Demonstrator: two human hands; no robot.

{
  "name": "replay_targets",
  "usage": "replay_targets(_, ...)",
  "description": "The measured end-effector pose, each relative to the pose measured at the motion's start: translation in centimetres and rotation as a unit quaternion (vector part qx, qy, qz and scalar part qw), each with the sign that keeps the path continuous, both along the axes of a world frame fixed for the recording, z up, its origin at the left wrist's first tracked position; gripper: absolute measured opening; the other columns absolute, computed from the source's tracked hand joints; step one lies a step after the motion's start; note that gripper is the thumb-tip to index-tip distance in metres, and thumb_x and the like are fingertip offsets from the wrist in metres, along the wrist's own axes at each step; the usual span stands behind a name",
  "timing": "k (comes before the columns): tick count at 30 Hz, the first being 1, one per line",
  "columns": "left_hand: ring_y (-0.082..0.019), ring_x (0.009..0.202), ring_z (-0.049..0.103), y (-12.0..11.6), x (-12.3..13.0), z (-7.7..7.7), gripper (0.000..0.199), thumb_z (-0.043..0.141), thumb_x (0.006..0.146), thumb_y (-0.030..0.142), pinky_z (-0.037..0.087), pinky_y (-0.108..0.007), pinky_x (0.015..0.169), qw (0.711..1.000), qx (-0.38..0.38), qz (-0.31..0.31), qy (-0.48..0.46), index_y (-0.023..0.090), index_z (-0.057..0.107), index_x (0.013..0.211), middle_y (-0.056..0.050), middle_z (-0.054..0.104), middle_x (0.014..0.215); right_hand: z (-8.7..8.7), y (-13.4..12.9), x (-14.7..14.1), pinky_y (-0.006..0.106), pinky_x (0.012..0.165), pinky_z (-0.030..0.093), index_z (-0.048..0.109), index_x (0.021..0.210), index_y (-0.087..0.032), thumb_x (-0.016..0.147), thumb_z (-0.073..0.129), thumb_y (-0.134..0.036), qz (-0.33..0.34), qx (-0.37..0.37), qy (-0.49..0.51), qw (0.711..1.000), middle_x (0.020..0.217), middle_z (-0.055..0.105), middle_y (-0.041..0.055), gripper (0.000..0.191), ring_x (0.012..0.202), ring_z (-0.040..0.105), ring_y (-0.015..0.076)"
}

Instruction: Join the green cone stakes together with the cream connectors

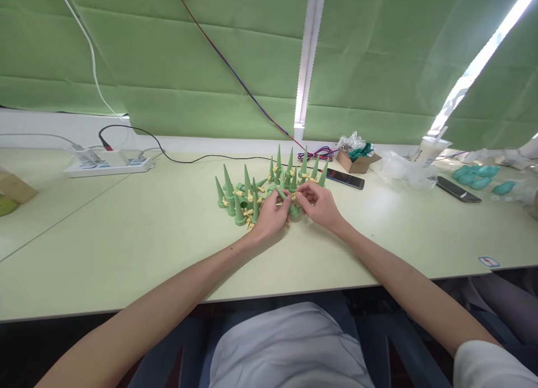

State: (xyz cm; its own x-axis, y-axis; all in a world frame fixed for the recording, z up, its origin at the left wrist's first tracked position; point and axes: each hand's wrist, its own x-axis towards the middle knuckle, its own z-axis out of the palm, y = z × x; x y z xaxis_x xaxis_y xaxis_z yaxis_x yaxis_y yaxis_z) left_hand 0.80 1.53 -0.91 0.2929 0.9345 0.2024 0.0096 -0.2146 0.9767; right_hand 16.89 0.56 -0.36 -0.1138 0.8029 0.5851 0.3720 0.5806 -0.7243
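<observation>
Many small green cones with pointed tips and wider bases stand in a loose cluster (227, 181) on the table, small yellow pieces (250, 196) fixed to or lying among them. At the front of this cluster, my left hand (272, 214) is closed around a green cone (282, 194) that lies tilted in the fingers. Close beside it, my right hand (320, 204) pinches a small yellow piece (295, 197) against the cone's side. The fingertips nearly meet, and they partly hide both pieces. Further green cones (290, 162) stand upright just behind the hands.
A phone (345, 179) lies behind my right hand, near a small cardboard box (357, 161) with wrapping in it. Farther right are a cup (429, 150), a second phone (458, 189) and teal pieces (474, 176). A power strip (110, 166) and black cable (191, 161) run along the back.
</observation>
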Motion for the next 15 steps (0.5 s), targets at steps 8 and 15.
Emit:
replay_targets(8, -0.009, 0.038, 0.047, -0.08, 0.08, -0.03, 0.010, 0.050, 0.100, 0.028, 0.039, -0.021, 0.041, 1.000, -0.017, -0.006, 0.006, 0.020, 0.054, 0.102, 0.007, 0.051, 0.053, 0.21, -0.17, -0.08, 0.027, 0.053, 0.047, 0.056, 0.086, -0.021, 0.092, 0.060, -0.040, 0.006, 0.003, -0.002, 1.000, 0.066, 0.062, -0.0001, 0.020, 0.056, 0.058, 0.0134)
replay_targets(15, -0.010, 0.040, 0.048, -0.07, -0.05, -0.29, 0.016, 0.047, 0.101, 0.034, 0.041, -0.022, 0.044, 0.999, -0.010, -0.050, 0.008, 0.020, 0.054, 0.103, 0.005, 0.055, 0.054, 0.14, -0.36, -0.02, 0.027, 0.052, 0.046, 0.058, 0.088, -0.021, 0.093, 0.060, -0.042, 0.018, -0.007, -0.021, 1.000, 0.067, 0.060, -0.0004, 0.022, 0.054, 0.054, 0.0124)
